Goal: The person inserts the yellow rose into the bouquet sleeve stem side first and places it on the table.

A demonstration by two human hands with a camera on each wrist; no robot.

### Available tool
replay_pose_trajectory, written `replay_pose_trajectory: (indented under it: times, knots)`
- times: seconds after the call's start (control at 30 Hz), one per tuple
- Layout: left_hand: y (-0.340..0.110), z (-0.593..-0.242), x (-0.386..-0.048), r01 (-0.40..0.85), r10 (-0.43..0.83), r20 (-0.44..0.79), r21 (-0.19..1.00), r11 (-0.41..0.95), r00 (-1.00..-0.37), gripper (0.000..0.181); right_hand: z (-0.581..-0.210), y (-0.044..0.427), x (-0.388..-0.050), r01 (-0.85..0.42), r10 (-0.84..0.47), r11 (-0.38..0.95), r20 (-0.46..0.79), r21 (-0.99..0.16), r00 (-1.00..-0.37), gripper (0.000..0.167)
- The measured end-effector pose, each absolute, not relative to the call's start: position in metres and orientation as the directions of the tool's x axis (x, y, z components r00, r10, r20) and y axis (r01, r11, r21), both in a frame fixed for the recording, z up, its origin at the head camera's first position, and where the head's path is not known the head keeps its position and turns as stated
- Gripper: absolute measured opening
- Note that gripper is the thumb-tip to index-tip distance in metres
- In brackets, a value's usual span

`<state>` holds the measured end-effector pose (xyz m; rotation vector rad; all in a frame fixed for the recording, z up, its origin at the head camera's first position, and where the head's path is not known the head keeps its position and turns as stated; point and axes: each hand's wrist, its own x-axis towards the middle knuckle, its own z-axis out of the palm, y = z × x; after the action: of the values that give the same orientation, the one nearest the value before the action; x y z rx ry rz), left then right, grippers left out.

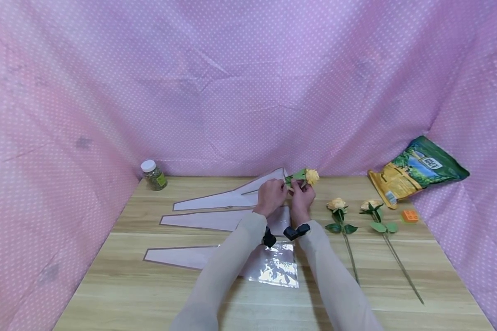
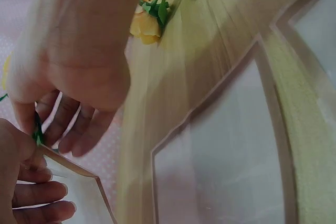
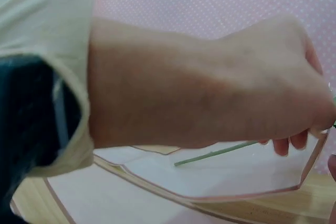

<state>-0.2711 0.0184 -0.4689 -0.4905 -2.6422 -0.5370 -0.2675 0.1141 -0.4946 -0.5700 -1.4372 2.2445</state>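
A yellow rose (image 1: 312, 176) with green leaves lies sideways at the back of the table, its stem (image 3: 215, 153) running inside a tapered, brown-edged flower sleeve (image 1: 215, 198). My right hand (image 1: 301, 198) pinches the rose below its bloom, among the leaves. At the sleeve's wide mouth, the thumb and fingers of my left hand (image 1: 272, 196) pinch its edge, seen closely in the left wrist view. The left hand hides part of the stem. Two more sleeves lie nearer me: a middle one (image 1: 203, 222) and a front one (image 1: 174, 255) with a shiny clear end under my forearms.
Two pale yellow roses, one (image 1: 337, 204) beside another (image 1: 372, 205), lie at the right with stems toward me. Behind them a green and yellow bag (image 1: 422, 168) leans on the pink curtain, near a small orange block (image 1: 410, 216). A white-lidded jar (image 1: 154, 177) stands back left.
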Motion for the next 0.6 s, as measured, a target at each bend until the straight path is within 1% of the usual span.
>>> replay_pose_trajectory:
  times: [0.13,0.3,0.47,0.6]
  knots:
    - [0.016,-0.471,-0.271,0.412,0.261,0.452,0.276,0.868,-0.853,0.020,-0.489,0.114,-0.266,-0.136,0.567,-0.378,-0.113,-0.916,-0.816,0.012]
    - [0.016,-0.474,-0.271,0.417,0.269,0.467,0.248,0.874,-0.843,0.020,-0.483,0.113,-0.267,-0.119,0.564,-0.389,-0.134,-0.914,-0.815,0.013]
    - [0.017,-0.472,-0.270,0.428,0.280,0.466,0.248,0.869,-0.839,0.021,-0.484,0.112,-0.269,-0.109,0.558,-0.399,-0.147,-0.910,-0.817,0.012]
    - [0.017,-0.469,-0.270,0.428,0.276,0.459,0.269,0.863,-0.845,0.022,-0.488,0.112,-0.267,-0.090,0.564,-0.371,-0.148,-0.924,-0.812,0.012]
